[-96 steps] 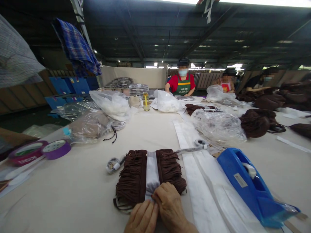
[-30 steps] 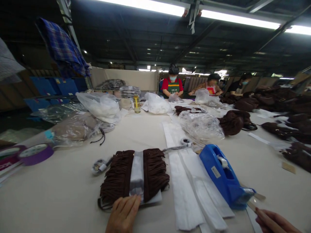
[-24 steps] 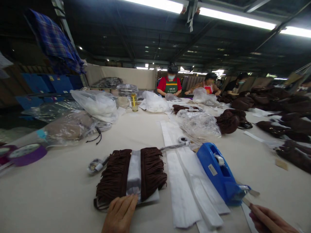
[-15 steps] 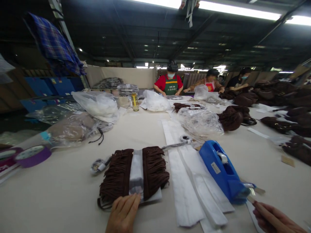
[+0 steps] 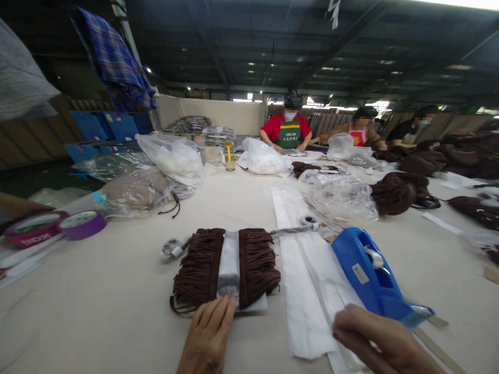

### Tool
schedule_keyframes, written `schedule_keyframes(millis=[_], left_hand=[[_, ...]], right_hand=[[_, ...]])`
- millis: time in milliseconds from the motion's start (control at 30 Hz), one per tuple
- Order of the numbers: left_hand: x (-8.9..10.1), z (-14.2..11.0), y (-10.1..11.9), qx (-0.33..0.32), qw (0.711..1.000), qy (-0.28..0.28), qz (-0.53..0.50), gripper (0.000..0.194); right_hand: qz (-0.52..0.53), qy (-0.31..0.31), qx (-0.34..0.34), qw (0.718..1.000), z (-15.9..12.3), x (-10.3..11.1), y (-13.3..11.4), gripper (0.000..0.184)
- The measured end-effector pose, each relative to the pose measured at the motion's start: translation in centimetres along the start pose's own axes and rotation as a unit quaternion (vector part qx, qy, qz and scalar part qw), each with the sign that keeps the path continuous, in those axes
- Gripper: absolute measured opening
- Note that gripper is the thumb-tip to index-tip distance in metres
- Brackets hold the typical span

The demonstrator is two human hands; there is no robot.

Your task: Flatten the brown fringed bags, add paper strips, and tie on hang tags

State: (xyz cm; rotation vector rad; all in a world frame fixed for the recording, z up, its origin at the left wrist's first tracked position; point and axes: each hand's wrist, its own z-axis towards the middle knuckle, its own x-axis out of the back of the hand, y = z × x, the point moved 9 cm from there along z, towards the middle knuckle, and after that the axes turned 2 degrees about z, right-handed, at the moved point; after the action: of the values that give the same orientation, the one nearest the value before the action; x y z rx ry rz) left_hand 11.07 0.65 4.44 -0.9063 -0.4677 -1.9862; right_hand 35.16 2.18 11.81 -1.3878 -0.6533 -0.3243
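Observation:
A brown fringed bag point(image 5: 199, 270) lies flat on the table in front of me, wrapped down its middle by a white paper band point(image 5: 229, 259). My left hand point(image 5: 210, 332) rests with fingers flat and together on the near end of that band. My right hand point(image 5: 376, 345) hovers low at the right, fingers curled inward, just in front of the blue tape dispenser point(image 5: 370, 275). What the curled fingers hold is hidden. A metal chain strap with wrapped ends point(image 5: 171, 249) runs out from both sides of the bag.
White paper strips point(image 5: 300, 275) lie between bag and dispenser. Purple point(image 5: 82, 224) and pink point(image 5: 33, 235) tape rolls sit at the left. Plastic bags point(image 5: 339, 197), more brown bags point(image 5: 397, 193) and a bottle point(image 5: 230, 156) lie farther back. Other people point(image 5: 287, 132) work at the far end.
My right hand has left the dispenser's front end and swung left toward the bag, fingers curled. Earlier both hands pressed the band; the left hand has stayed on it.

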Motion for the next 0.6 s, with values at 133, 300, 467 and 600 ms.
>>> schedule_keyframes(millis=[133,300,467,600], left_hand=[[-0.3,-0.2,0.2,0.014,1.0,0.005,0.023,0.039],[-0.5,-0.6,0.0,0.04,0.998,0.017,0.036,0.039],[-0.3,-0.3,-0.3,0.033,0.998,0.013,0.045,0.045],[0.0,-0.3,-0.5,0.043,0.998,0.023,0.046,0.043]], right_hand=[[-0.128,-0.211,0.205,0.947,5.1,-8.3,-8.7,0.024],[-0.268,-0.329,0.309,0.851,9.3,-15.4,-10.2,0.014],[-0.39,-0.374,0.3,0.787,11.9,-18.9,-8.9,0.016],[-0.435,-0.376,0.277,0.77,12.9,-20.4,-7.8,0.018]])
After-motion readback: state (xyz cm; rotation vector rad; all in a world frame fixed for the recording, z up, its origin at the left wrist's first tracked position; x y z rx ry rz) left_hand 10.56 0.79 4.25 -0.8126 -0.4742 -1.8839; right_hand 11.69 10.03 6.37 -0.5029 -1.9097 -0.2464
